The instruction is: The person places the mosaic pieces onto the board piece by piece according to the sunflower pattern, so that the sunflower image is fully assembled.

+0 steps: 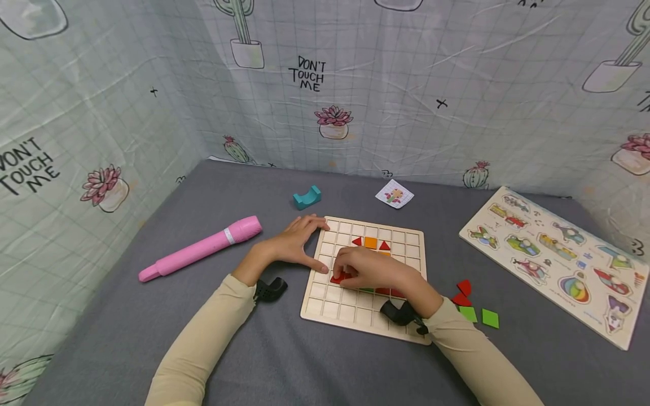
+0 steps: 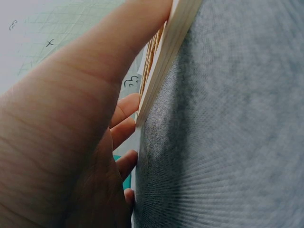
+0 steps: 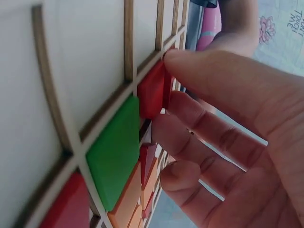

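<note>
A wooden grid board (image 1: 330, 307) lies on the grey cloth, with its raised lines forming square cells. My left hand (image 1: 294, 242) rests at its left edge, fingers spread, thumb on the board. Over the board's middle, my right hand (image 1: 373, 268) pinches a small red piece (image 3: 167, 89) between thumb and forefinger, down at a cell. Beside that piece in the right wrist view are another red piece (image 3: 151, 92) and a green square (image 3: 114, 154). An orange square (image 1: 370, 243) sits higher on the board between two red triangles (image 1: 384, 246). My right hand hides part of the pattern.
Right of the board lie loose red pieces (image 1: 464, 287) and green pieces (image 1: 490, 318). A picture puzzle board (image 1: 548, 254) is at far right. Behind the grid board are a pattern card (image 1: 395, 194) and a teal curved block (image 1: 307, 198). A pink tube (image 1: 203, 248) lies left.
</note>
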`<state>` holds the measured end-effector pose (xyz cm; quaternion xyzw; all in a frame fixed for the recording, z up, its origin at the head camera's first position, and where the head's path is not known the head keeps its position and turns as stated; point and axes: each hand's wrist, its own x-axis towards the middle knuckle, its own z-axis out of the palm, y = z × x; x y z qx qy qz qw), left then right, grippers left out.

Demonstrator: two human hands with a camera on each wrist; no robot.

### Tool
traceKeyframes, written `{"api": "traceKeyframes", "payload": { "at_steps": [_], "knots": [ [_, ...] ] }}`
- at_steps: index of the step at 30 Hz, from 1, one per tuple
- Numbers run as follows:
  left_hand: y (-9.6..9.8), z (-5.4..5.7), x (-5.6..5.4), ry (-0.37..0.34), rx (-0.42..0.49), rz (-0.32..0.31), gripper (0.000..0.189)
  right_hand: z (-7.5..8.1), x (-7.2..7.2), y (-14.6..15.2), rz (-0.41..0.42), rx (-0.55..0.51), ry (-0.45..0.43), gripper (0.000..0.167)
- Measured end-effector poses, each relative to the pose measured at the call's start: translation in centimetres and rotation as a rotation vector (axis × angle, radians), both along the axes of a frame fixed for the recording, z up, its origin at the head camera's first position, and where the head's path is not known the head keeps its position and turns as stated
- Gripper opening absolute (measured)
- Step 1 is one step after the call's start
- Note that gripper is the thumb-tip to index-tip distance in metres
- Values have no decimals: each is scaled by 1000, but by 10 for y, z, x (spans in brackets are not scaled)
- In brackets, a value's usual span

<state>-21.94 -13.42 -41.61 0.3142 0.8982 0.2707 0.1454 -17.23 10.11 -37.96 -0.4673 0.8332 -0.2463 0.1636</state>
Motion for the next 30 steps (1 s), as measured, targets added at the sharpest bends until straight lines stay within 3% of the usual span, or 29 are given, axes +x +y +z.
{"api": "traceKeyframes", "payload": {
  "at_steps": [7, 16, 25, 30],
  "knots": [
    [-1, 0, 0, 6, -6, 2, 85, 0, 2, -4, 9, 5, 48, 15],
    [0, 0, 0, 11, -5, -2, 86, 0, 2, -4, 20, 42, 40, 16],
    [0, 0, 0, 0, -8, -2, 87, -3, 3, 3, 27, 1, 55, 14],
    [-1, -1, 0, -13, -5, -4, 88, -5, 4, 10, 6, -16, 21, 13]
  ]
}}
